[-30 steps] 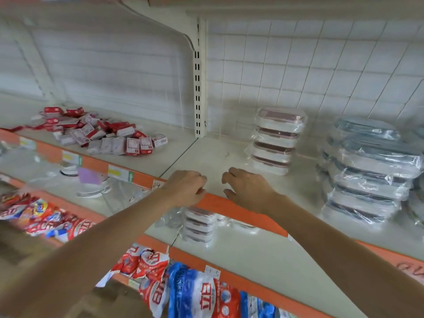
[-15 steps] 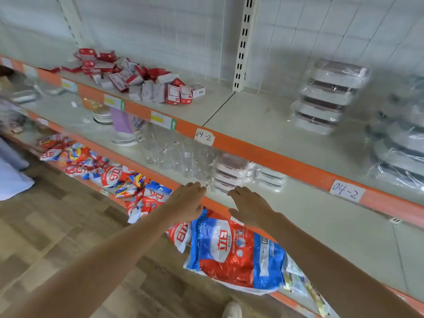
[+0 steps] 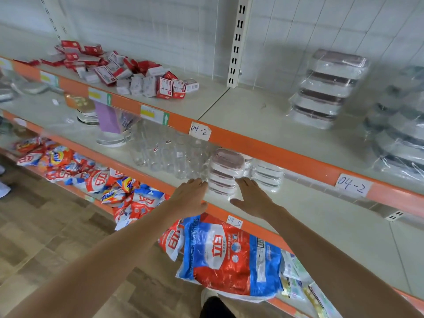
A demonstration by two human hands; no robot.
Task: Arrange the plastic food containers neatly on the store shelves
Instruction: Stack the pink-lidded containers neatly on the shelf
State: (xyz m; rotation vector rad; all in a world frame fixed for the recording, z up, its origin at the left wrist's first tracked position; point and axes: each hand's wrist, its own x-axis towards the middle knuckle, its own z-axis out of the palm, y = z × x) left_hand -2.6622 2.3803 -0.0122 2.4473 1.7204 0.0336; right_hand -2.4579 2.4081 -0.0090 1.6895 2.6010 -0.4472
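Observation:
A plastic-wrapped stack of white food containers with brown lids [image 3: 226, 171] stands on the middle shelf [image 3: 321, 216]. My left hand [image 3: 191, 197] reaches to its left side and my right hand [image 3: 251, 198] to its right side, both with straight fingers, fingertips at the wrapping. A second wrapped stack of containers [image 3: 268, 176] sits just behind to the right. On the upper shelf [image 3: 252, 115] stand another wrapped brown-lid stack [image 3: 325, 88] and wrapped grey-lid containers [image 3: 399, 134] at the far right.
Clear drinking glasses [image 3: 165, 154] stand close to the left of the stack. Plates and bowls [image 3: 101, 125] lie further left. Red and white small boxes [image 3: 128, 72] are piled on the upper shelf. Detergent bags [image 3: 220, 255] fill the bottom shelf. Wooden floor lies at the left.
My view dropped from the upper shelf to the middle one. Both hands left the upper shelf's orange edge and moved down and forward to either side of the wrapped stack.

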